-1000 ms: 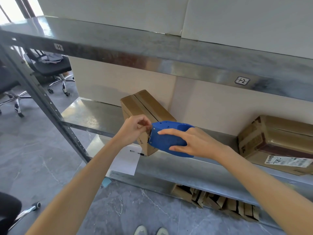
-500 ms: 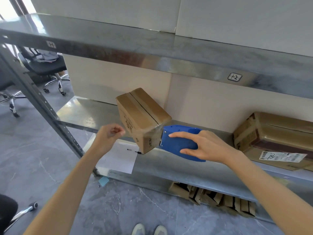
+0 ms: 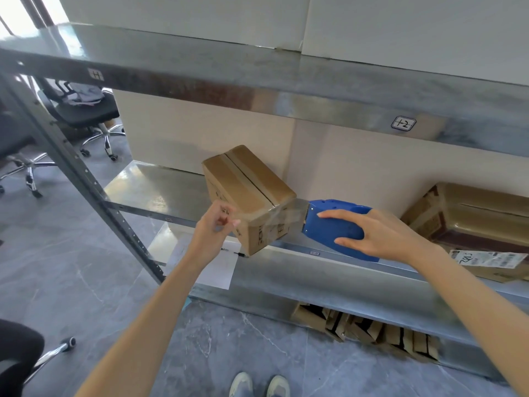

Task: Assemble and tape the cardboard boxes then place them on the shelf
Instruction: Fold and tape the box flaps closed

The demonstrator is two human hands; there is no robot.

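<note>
A small brown cardboard box (image 3: 248, 193) sits at an angle on the front edge of the middle metal shelf (image 3: 160, 193), its top flaps closed. My right hand (image 3: 383, 239) grips a blue tape dispenser (image 3: 333, 227) just right of the box. A strip of clear tape (image 3: 286, 217) runs from the dispenser's toothed end across the box's near corner toward my left hand (image 3: 217, 227). That hand is at the box's front left with its fingers curled, pinching the tape's end.
A larger taped box (image 3: 475, 222) with a label stands on the same shelf at right. A white sheet (image 3: 213, 266) and a pen (image 3: 232, 252) lie on the lower shelf. Flattened cardboard (image 3: 369, 330) is stacked underneath. The shelf post (image 3: 86, 179) and office chairs (image 3: 86, 113) are at left.
My left hand left the dispenser's mouth and moved left, drawing tape out. My right hand carried the dispenser to the right, so the tape now spans the box's near corner.
</note>
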